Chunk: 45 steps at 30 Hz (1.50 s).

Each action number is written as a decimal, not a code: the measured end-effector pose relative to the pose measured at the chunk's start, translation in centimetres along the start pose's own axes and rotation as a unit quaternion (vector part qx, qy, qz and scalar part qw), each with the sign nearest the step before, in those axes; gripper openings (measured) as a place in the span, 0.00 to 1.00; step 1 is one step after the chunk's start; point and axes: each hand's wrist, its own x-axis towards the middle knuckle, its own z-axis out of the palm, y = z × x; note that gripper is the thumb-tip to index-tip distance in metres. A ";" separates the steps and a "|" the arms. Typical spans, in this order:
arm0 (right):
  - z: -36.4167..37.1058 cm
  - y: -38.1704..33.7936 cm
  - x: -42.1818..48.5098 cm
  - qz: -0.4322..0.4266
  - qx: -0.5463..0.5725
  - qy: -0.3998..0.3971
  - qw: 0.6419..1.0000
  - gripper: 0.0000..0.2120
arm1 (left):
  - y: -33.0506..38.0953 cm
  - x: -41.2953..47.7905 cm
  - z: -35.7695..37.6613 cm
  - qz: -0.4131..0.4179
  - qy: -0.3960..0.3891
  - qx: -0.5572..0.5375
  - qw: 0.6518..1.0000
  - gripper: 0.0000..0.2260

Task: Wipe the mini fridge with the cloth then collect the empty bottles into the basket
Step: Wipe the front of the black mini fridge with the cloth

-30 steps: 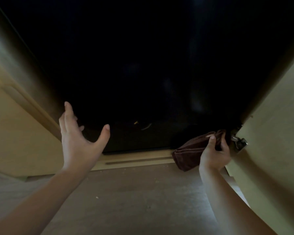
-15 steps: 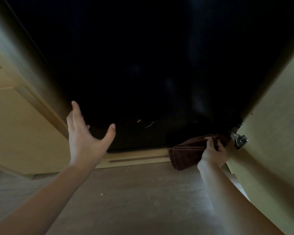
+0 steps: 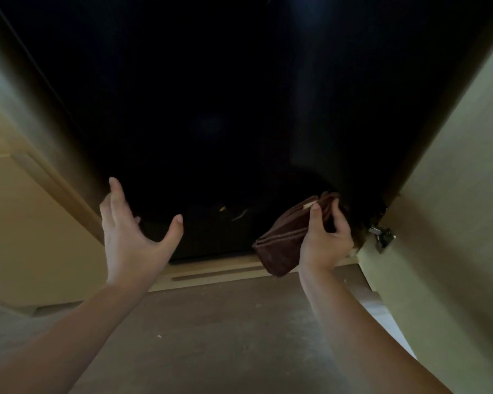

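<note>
Head view: 1 dark brown folded cloth [image 3: 282, 241], its layered edges stacked, sits low against the black mini fridge [image 3: 239, 109]. Right hand [image 3: 326, 240] pinches its upper right end; left hand [image 3: 131, 237], fingers spread, hovers apart, holding nothing.

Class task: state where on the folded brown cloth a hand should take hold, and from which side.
Probably its upper right end, from the near right, as the right hand holds the cloth: thumb in front, fingers curled behind. The folded layers pinch together, leaving the left part free.
</note>
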 end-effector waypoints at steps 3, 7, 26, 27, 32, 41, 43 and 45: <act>0.1 1.1 -0.2 -0.015 -0.015 0.014 1.000 0.17 | 0.0 0.0 0.0 -0.001 -0.004 -0.003 1.000 0.45; -0.4 3.5 -0.5 0.029 -0.041 0.035 0.998 0.16 | 0.0 0.0 -0.3 0.001 -0.011 -0.003 1.000 0.45; 1.0 0.4 -2.3 0.066 -0.020 0.019 0.997 0.12 | 0.3 0.0 -0.2 -0.016 -0.023 0.026 0.999 0.45; 1.3 -0.5 -2.6 0.046 -0.016 0.002 0.999 0.12 | 0.4 0.0 -0.3 -0.017 -0.026 0.022 0.999 0.45; 2.1 -3.2 -3.0 -0.045 -0.007 -0.061 0.997 0.12 | 0.5 0.0 -0.8 -0.020 -0.042 0.002 0.999 0.45; 0.3 2.3 -3.6 -0.130 -0.118 -0.089 0.981 0.13 | 0.2 0.0 -1.2 -0.013 -0.057 0.007 0.998 0.46; -0.2 4.0 -3.5 -0.140 -0.143 -0.088 0.976 0.13 | 0.2 0.0 -1.0 -0.011 -0.050 0.011 0.999 0.46; -0.6 5.2 -3.3 -0.152 -0.167 -0.083 0.971 0.13 | 0.2 0.0 -0.9 -0.012 -0.048 0.014 0.999 0.46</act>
